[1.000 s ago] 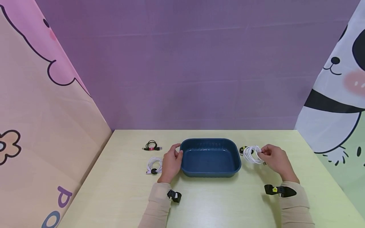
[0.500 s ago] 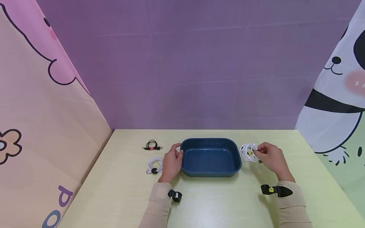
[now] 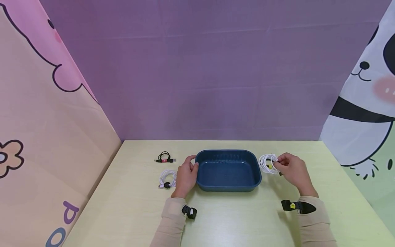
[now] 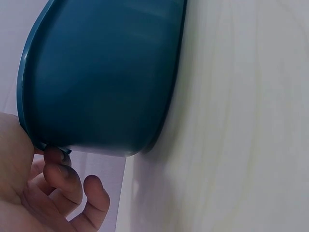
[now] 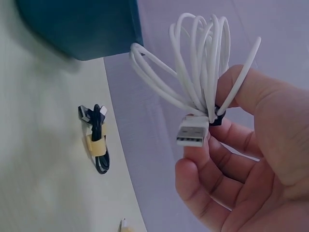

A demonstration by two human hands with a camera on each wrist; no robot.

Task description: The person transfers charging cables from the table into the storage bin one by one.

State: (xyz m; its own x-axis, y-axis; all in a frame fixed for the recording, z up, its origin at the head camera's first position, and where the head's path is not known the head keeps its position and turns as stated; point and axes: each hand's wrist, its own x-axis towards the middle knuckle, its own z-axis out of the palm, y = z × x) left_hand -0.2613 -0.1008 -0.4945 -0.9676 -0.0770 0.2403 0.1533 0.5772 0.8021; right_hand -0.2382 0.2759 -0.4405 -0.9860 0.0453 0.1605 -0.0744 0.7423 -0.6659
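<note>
In the head view a dark blue rectangular plastic bin (image 3: pixel 228 187) stands on the table. My left hand (image 3: pixel 186 178) grips its left rim, with the thumb at the edge and the fingers curled under the lip in the left wrist view. Beside the bin's right end, my right hand (image 3: pixel 294 171) pinches a coiled white USB cable (image 5: pixel 200 72) between thumb and fingers. This coil is held up off the table, its metal USB plug (image 5: pixel 191 134) hanging below the loops. A dark tie at the pinch is mostly covered by my fingers.
Left of the bin lie a small black coiled cable (image 3: pixel 164 160) and, nearer, a white coiled cable (image 3: pixel 167 185) with a black tie. Under the raised coil, a black cable with a yellow tie (image 5: pixel 98 145) lies on the table. A purple backdrop (image 3: pixel 216 85) closes the far edge.
My right hand has carried the white USB cable left and slightly away from me, close to the bin's right rim. The left hand and the bin have stayed put.
</note>
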